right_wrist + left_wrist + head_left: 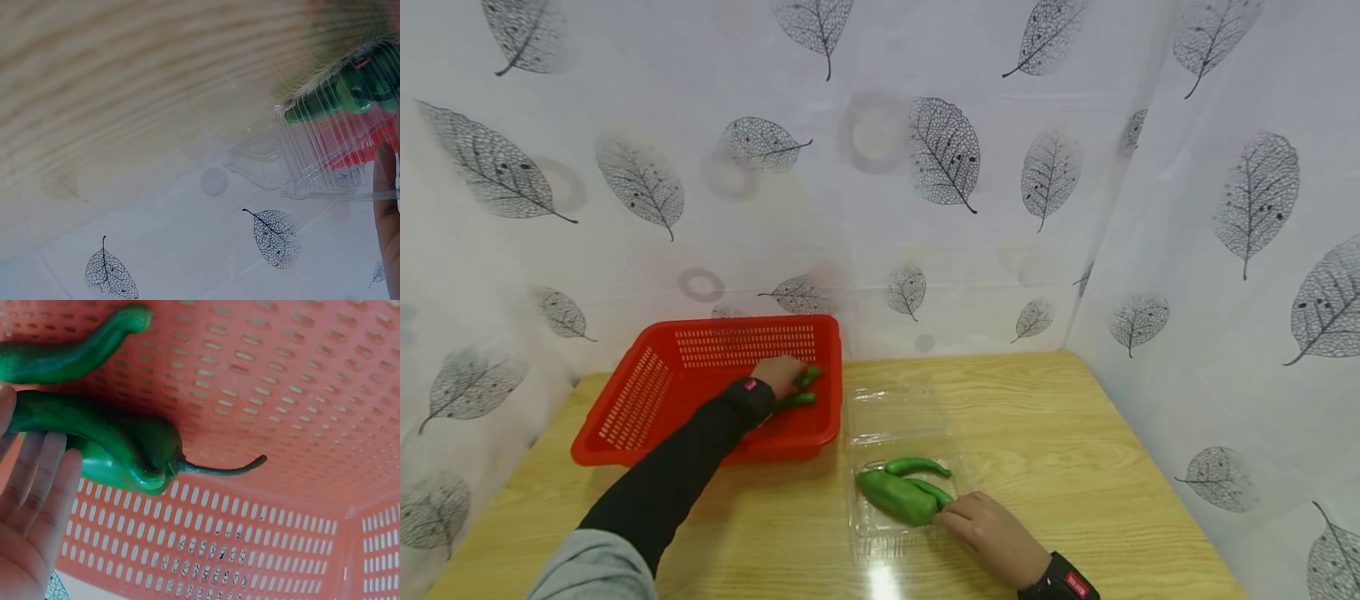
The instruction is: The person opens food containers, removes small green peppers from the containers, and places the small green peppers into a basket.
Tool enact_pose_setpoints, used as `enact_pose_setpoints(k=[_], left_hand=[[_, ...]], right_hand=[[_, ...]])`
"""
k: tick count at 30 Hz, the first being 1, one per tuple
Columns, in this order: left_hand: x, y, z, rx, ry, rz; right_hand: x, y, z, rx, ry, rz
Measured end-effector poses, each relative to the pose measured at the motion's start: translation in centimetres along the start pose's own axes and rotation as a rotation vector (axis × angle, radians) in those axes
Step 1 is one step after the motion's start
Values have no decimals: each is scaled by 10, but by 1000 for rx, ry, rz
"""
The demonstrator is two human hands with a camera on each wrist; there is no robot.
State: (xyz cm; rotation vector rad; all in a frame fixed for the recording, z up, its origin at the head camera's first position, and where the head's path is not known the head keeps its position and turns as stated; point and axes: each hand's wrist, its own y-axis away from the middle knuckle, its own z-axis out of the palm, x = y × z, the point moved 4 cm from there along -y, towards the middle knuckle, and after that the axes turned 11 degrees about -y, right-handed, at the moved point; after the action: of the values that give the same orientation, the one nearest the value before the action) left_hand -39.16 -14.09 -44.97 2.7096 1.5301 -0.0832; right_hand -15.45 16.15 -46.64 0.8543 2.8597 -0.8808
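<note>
My left hand point(779, 375) reaches into the red basket point(707, 452). In the left wrist view, its thumb and fingers point(50, 494) pinch a long, slim green chili pepper point(69, 412). That chili lies against a wider green pepper point(103, 465) with a thin curved stem. Another slim green chili point(75, 359) rests beside them on the basket floor. At the near right edge of a clear plastic box point(868, 525), my right hand point(992, 533) grips the rim. Inside the box are a big green pepper point(895, 496) and two slim chilies point(917, 466).
The open clear lid point(895, 412) of the box lies back, close to the basket's right side. Both containers stand on a light wooden table point(1037, 433). A white leaf-print curtain point(880, 225) hangs behind the table and along its sides.
</note>
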Motion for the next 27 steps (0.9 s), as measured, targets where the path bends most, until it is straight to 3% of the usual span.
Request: enact_pose_setpoints(k=[8, 27], left_hand=[[0, 0, 3, 20, -7, -2], [1, 2, 2, -69, -13, -15]], right_hand=[[0, 0, 0, -4, -10, 10], [-1, 0, 0, -1, -7, 14]])
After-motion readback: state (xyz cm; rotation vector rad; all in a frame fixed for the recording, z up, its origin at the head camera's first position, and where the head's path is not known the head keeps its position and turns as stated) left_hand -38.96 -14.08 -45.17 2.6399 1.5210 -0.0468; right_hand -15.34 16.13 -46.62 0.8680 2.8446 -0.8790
